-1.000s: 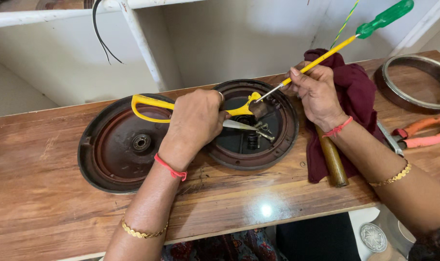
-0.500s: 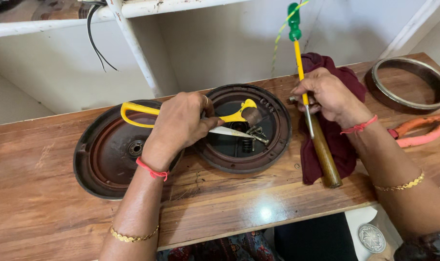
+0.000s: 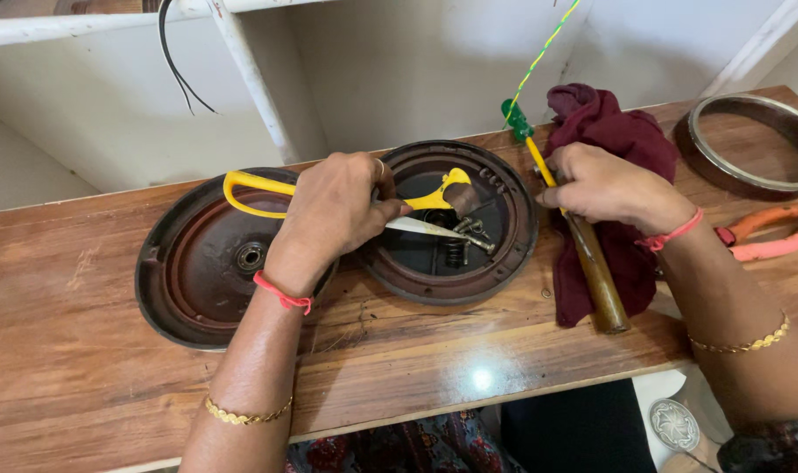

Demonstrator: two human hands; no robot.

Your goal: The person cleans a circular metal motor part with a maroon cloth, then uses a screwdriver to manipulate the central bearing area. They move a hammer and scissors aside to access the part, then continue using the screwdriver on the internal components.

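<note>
Left hand (image 3: 333, 210) grips yellow scissors (image 3: 416, 206); right hand (image 3: 605, 186) seemingly holds screwdriver (image 3: 528, 140).

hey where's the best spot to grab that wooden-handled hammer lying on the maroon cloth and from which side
Probably the bare lower end of the hammer's wooden handle, coming from above with fingers wrapped across it. The handle lies flat on the maroon cloth, pointing toward the near table edge, and that end is free. The upper part is covered by the right hand, which also has the yellow-shafted screwdriver under it.
</note>
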